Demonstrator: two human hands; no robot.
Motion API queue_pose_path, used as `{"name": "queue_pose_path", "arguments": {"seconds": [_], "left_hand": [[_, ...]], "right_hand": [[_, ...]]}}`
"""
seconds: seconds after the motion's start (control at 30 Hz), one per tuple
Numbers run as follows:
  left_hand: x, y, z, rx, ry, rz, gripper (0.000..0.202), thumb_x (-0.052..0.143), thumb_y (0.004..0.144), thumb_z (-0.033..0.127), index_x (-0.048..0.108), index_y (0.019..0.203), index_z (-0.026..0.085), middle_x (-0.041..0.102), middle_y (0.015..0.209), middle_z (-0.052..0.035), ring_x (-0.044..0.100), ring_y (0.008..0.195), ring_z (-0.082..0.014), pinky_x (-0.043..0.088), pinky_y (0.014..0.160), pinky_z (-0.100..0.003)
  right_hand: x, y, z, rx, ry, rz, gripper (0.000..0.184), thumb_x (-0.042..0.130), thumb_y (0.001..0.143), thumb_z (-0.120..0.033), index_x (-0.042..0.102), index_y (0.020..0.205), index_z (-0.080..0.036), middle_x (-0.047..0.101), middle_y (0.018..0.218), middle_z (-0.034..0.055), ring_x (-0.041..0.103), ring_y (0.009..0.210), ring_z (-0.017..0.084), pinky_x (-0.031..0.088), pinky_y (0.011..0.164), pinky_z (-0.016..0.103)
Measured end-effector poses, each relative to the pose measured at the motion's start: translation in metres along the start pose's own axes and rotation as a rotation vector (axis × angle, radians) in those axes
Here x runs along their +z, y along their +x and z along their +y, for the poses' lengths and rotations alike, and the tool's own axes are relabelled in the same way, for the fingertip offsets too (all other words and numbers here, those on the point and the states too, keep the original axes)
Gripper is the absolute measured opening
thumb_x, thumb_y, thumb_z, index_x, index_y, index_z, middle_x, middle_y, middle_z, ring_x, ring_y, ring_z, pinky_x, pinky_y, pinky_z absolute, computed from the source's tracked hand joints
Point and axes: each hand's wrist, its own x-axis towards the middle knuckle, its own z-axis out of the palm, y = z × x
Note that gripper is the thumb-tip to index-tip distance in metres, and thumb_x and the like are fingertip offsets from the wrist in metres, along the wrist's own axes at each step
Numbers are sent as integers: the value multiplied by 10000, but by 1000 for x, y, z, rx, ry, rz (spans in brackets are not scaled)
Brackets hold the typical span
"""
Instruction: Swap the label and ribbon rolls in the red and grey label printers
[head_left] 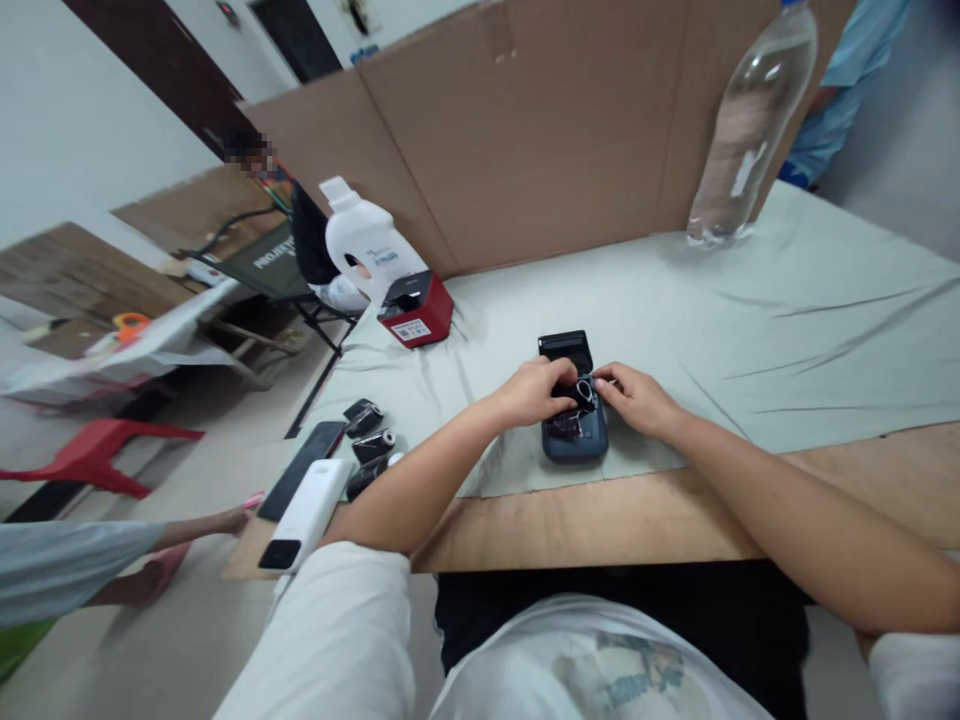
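A small dark case stands on the cloth in front of me, its lid raised at the back. My left hand reaches in from the left, thumb and fingers closed on a black binder clip with a silver wire loop. From the right, my right hand pinches at the clip's loop by the case's right edge; its fingertips are partly hidden. A second dark clip lies in the front part of the case.
Left on the table are several small glossy black items, a dark phone and a white power bank. Behind stand a red box, a white jug, a clear water bottle and a cardboard partition. Other people are nearby.
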Motion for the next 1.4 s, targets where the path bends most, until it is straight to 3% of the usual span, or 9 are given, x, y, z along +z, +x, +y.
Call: {"name": "queue_pose_path", "arguments": {"seconds": [0.3, 0.57, 0.77, 0.97, 1.1, 1.17, 1.27, 1.4], "left_hand": [[11, 0, -5, 54, 8, 102, 248, 666, 779, 236, 584, 1011, 213, 664, 999, -37, 566, 968, -236, 430, 909, -428], [18, -1, -6, 48, -99, 187, 242, 638, 785, 223, 590, 1022, 201, 665, 999, -54, 584, 962, -241, 449, 881, -418], [28, -2, -13, 103, -179, 311, 288, 575, 858, 244, 607, 1138, 185, 639, 1130, -90, 573, 1061, -226, 438, 958, -401], [29, -4, -11, -19, -40, 232, 294, 669, 813, 257, 675, 1104, 221, 707, 1092, -52, 575, 1043, -274, 413, 960, -479], [31, -4, -12, 18, 3, 227, 313, 676, 819, 305, 692, 1120, 220, 698, 1070, -75, 576, 1035, -273, 426, 956, -476], [33, -4, -13, 71, -37, 284, 290, 656, 836, 318, 700, 1099, 206, 678, 1078, -92, 585, 1028, -252, 444, 954, -444], [34, -6, -16, 137, -151, 459, 210, 555, 899, 292, 700, 1015, 195, 666, 1031, -85, 598, 1002, -209, 464, 940, -393], [36, -10, -26, 66, -295, 704, 215, 502, 918, 318, 661, 979, 186, 640, 986, -79, 595, 953, -186, 493, 874, -355]], "right_hand": [[0, 0, -1, -5, -20, 1, 253, 477, 919, -366, 621, 1038, -196, 702, 1000, 81, 640, 819, 193, 489, 750, 329], [0, 0, 1, -15, -2, 5, 242, 488, 916, -372, 622, 1023, -202, 705, 982, 74, 640, 814, 194, 496, 737, 331], [0, 0, 2, -10, 5, 2, 245, 479, 918, -374, 610, 1032, -202, 707, 976, 71, 645, 803, 194, 502, 739, 337], [1, 1, 3, 1, 27, 7, 255, 492, 910, -381, 607, 1044, -197, 710, 1004, 78, 651, 793, 191, 511, 746, 345], [1, 2, 4, -16, 35, 13, 240, 493, 908, -384, 609, 1030, -213, 708, 981, 59, 651, 784, 184, 515, 740, 338], [2, 2, 5, -25, 24, 14, 253, 480, 913, -391, 613, 1023, -206, 699, 975, 66, 648, 796, 190, 517, 742, 342], [2, 0, 5, -76, -18, 61, 291, 464, 920, -404, 622, 1029, -185, 675, 997, 92, 640, 811, 204, 524, 754, 364], [-1, -7, -5, -302, -54, 188, 315, 459, 938, -404, 634, 1086, -187, 656, 1069, 115, 631, 894, 225, 532, 793, 397]]}}
